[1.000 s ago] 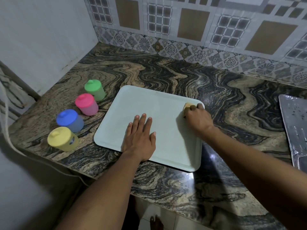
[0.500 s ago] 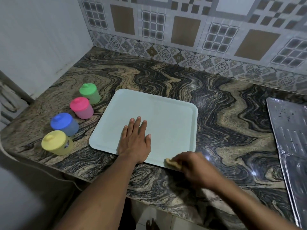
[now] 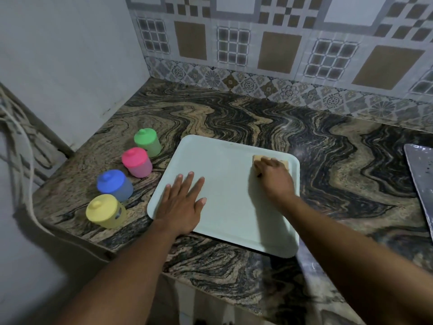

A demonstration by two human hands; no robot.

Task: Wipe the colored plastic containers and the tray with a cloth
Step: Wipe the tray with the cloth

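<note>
A pale tray (image 3: 229, 179) lies flat on the marbled counter. My left hand (image 3: 184, 202) rests flat on its near left part, fingers spread, holding nothing. My right hand (image 3: 274, 177) presses a tan cloth (image 3: 257, 158) onto the tray's far right corner; most of the cloth is hidden under the hand. Left of the tray stand the lidded plastic containers in a slanted row: green (image 3: 147, 142) farthest, then pink (image 3: 137, 161), blue (image 3: 113, 184) and yellow (image 3: 104, 211) nearest.
The counter (image 3: 339, 165) meets a tiled wall behind and a plain wall on the left. A metal sheet (image 3: 421, 174) lies at the right edge. The counter's front edge runs just below the tray. A cord (image 3: 22, 160) hangs at the far left.
My right hand with the cloth went from the tray's far right corner down to its near edge and has come back to the far right corner. The left hand stayed flat.
</note>
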